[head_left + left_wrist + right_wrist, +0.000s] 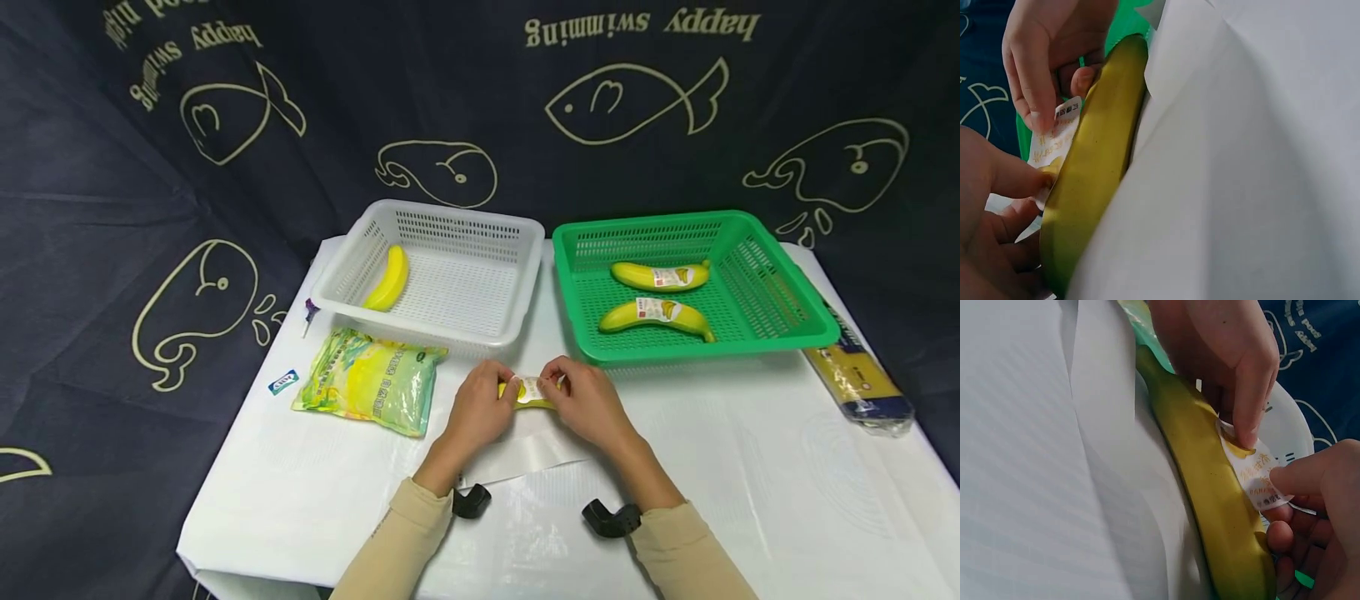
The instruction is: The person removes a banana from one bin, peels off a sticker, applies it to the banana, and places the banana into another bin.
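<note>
Your hands hide most of banana [534, 402] in head view; only yellow strip and label [531, 387] show. Banana lies on white table [750, 467], between your left hand [480, 410] and right hand [588, 404], both pinching label against it.

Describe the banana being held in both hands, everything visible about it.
The banana is yellow with a greenish tinge, smooth-skinned and unpeeled, gently curved. It lies lengthwise between the two hands, low over the white table cover, in front of the green basket. A white label with yellow print lies on its side. The left hand grips one end with a fingertip on the label; the right hand holds the other end, a finger on the label too. Whether it rests on the cover cannot be told.
</note>
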The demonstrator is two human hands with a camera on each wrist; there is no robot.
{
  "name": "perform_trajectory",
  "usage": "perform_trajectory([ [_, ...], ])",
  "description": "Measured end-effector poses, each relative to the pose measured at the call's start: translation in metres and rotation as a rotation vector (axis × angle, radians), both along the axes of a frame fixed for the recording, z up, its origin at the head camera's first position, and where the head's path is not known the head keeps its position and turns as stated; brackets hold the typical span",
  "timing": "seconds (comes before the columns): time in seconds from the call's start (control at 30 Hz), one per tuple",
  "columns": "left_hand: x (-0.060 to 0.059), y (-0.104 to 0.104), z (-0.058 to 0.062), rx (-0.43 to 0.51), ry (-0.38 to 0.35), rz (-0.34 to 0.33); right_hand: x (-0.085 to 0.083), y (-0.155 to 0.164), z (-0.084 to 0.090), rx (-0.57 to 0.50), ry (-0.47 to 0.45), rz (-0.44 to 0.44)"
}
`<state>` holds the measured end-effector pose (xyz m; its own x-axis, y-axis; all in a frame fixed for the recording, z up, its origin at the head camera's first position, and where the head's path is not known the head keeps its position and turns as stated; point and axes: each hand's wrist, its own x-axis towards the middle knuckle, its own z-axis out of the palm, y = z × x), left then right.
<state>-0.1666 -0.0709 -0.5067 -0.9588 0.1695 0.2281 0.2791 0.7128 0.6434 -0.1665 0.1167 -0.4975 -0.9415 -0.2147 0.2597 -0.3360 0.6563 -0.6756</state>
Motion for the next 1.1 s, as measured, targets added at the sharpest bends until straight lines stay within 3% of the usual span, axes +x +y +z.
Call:
perform_trajectory([
  [0.13, 0.0, -0.001, 0.001, -0.02, -0.023, -0.017, 0.001, 0.0, -0.001, -0.017, 0.023, 0.02],
  [0.27, 0.0, -0.001, 0.002, -0.023, -0.025, -0.036, 0.002, -0.001, -0.001, -0.057, -0.024, 0.02],
  [0.47, 0.0, -0.001, 0.001, 0.06, -0.049, -0.079, 0.003, -0.002, 0.002, -0.093, -0.107, -0.013],
  [0.63, 0.0, -0.001, -0.005, 0.124, -0.075, -0.1, 0.005, -0.002, 0.004, -0.093, -0.116, 0.014],
  [0.87, -0.001, -0.006, -0.012, 0.111, -0.087, -0.087, 0.006, -0.005, 0.001, -0.153, -0.16, -0.001],
  [0.97, -0.003, -0.006, -0.014, 0.124, -0.096, -0.071, 0.003, -0.008, -0.002, -0.167, -0.13, -0.045],
  [1.1, -0.004, -0.006, -0.015, 0.112, -0.088, -0.06, -0.001, -0.012, -0.007, -0.103, -0.029, -0.071],
])
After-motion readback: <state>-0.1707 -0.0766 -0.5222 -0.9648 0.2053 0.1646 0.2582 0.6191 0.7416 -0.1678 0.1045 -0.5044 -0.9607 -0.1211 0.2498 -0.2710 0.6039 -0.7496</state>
